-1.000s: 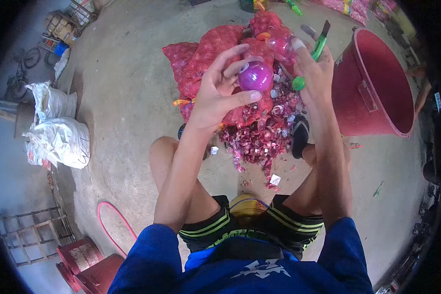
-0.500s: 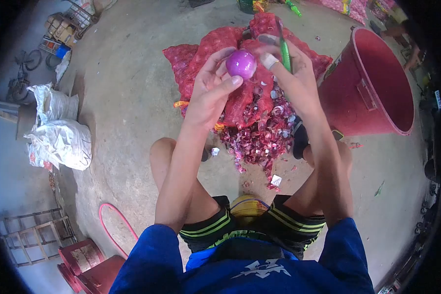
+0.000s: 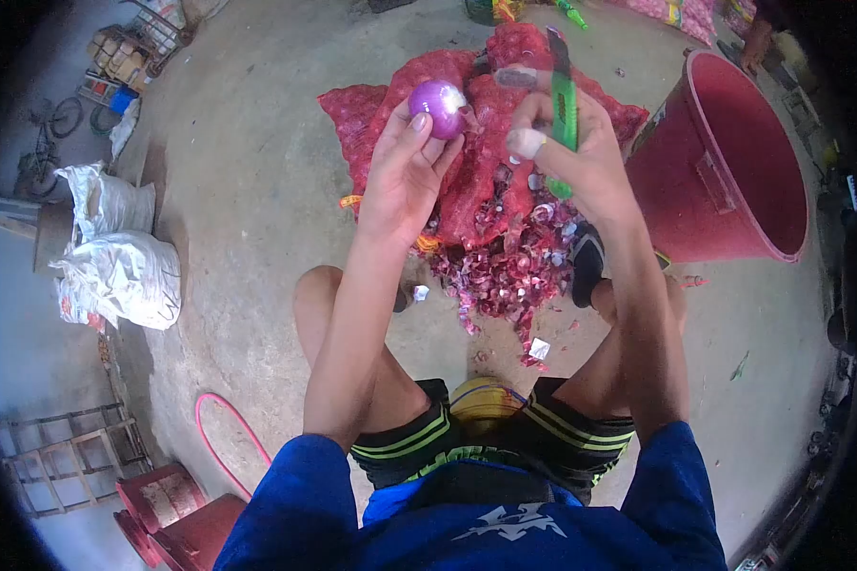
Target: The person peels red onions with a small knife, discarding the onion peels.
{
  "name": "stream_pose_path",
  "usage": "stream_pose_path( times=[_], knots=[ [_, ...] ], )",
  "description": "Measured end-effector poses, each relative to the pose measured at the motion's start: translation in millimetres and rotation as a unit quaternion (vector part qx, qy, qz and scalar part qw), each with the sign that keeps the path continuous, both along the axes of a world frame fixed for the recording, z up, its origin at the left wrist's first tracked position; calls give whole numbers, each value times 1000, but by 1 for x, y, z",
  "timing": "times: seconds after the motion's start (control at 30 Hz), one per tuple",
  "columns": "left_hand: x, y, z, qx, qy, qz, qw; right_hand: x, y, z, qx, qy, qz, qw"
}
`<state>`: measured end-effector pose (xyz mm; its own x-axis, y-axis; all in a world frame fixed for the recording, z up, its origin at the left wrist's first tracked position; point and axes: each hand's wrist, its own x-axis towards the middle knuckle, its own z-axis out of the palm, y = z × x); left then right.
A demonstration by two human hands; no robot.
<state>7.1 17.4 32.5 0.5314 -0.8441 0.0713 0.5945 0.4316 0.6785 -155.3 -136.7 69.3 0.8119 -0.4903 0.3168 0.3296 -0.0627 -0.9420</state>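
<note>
A peeled purple onion (image 3: 437,108) sat pinched in the fingertips of the left hand (image 3: 405,171), raised over the red mesh sacks (image 3: 400,105) lying on the concrete floor (image 3: 248,190). Just beside it, not touching, the right hand (image 3: 581,157) was closed around a green-handled utility knife (image 3: 564,105) held blade up, its taped thumb (image 3: 526,143) turned toward the onion. Below the hands lay a heap of red onion skins (image 3: 505,271), with a large red tub (image 3: 733,162) tilted on its side near the right hand.

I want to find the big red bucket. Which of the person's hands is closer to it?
The right hand. It holds a green knife just left of the red bucket in the picture. The left hand holds a purple onion farther off, beyond the right hand.
</note>
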Motion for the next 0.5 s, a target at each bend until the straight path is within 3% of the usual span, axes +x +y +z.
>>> stream_pose_path(
  times=[0.03,0.1,0.17,0.23,0.3,0.37,0.4,0.43,0.5],
  knots=[
    [-1,0,0,-1,1,-2,1000,-1,2,0,-1,1,-2,1000],
    [-6,1,3,7,-22,0,1000,1,13,6,-132,32,-90,987],
    [-11,-2,3,28,-69,13,997,7,15,0,-107,35,-89,990],
    [-17,-4,1,50,-112,23,992,14,7,-9,-8,-38,-89,995],
    [-20,-2,1,46,-160,25,986,16,-16,-15,-46,-42,-141,988],
    [-26,9,5,63,-191,23,979,11,-39,-22,-6,44,-252,967],
    [-25,16,8,27,-225,-15,974,4,-49,-20,-50,119,-250,960],
    [-30,5,10,-16,-257,-55,965,8,-71,-47,-128,84,-228,962],
    [-62,-30,48,-31,-299,-106,948,4,-67,-51,-311,190,-292,884]
  ],
)
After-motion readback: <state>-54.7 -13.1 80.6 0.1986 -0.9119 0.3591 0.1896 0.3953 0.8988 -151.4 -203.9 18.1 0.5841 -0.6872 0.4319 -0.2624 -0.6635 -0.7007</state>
